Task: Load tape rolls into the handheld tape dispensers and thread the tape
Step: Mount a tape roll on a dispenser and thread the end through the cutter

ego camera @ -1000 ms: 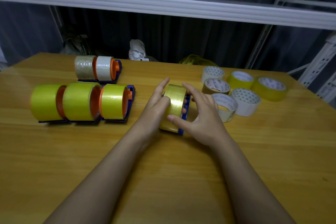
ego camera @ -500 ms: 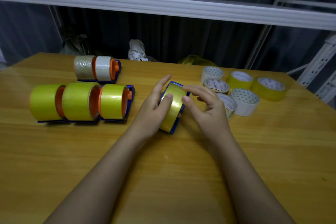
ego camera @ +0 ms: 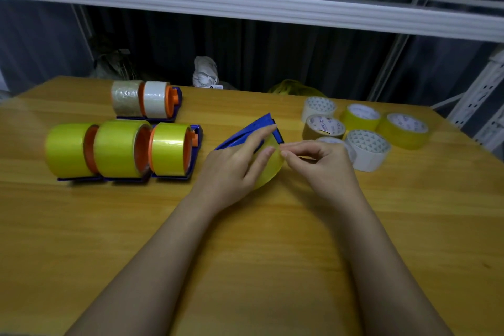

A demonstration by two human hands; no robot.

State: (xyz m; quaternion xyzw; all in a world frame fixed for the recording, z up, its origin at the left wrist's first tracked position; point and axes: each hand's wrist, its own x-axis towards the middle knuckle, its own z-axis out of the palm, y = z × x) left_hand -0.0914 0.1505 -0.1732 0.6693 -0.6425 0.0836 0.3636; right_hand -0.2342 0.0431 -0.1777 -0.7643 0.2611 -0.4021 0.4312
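A blue handheld tape dispenser (ego camera: 251, 129) with a yellow tape roll (ego camera: 268, 170) in it lies tilted at the table's middle. My left hand (ego camera: 234, 166) grips the dispenser and roll from the left, thumb on the roll's face. My right hand (ego camera: 316, 162) pinches at the roll's right edge with thumb and forefinger; whether a tape end is lifted I cannot tell. Three loaded dispensers with yellow rolls (ego camera: 120, 148) stand in a row at the left. Behind them stand two loaded with clear and white rolls (ego camera: 144, 99).
Several loose tape rolls (ego camera: 365, 128), white, brown and yellow, lie flat at the right of the wooden table (ego camera: 245, 254). A white shelf (ego camera: 245, 5) with cardboard boxes runs overhead. Bags sit behind the table's far edge.
The dispenser has tipped over to the left, so its blue side now faces up. My right hand has shifted from cupping the roll to pinching at its right edge.
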